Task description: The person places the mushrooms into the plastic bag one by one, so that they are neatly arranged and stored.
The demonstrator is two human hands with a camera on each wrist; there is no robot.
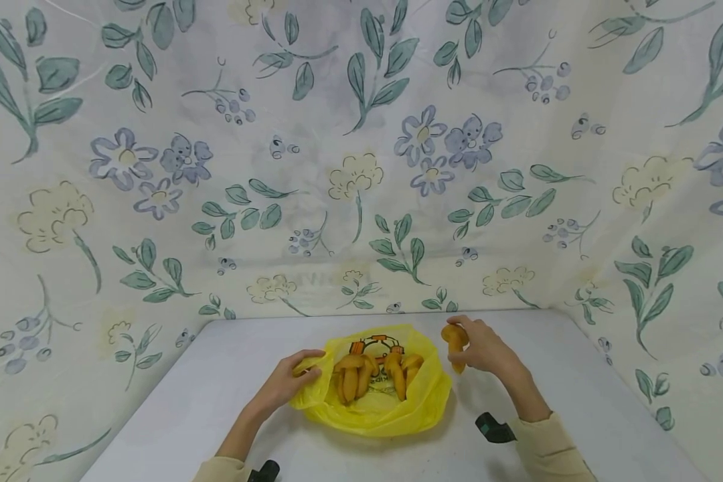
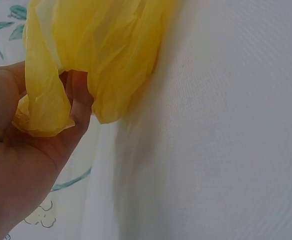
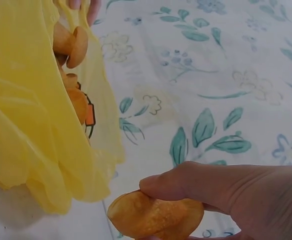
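Observation:
A yellow plastic bag (image 1: 385, 422) lies on the table with its mouth spread wide. Inside it are several orange-brown mushrooms (image 1: 351, 378) with rounded caps and thick stems. My left hand (image 1: 283, 385) pinches the bag's left edge, and the gathered plastic (image 2: 48, 105) shows between thumb and fingers in the left wrist view. Just right of the bag, my right hand (image 1: 488, 345) holds one mushroom (image 3: 156, 216) between thumb and fingers, cap up, above the table. It is apart from the bag.
A white table (image 1: 205, 375) carries the bag. Behind and at the sides hangs a floral curtain (image 1: 313, 221). Dark wrist devices show below the left forearm (image 1: 265, 471) and the right forearm (image 1: 495, 428).

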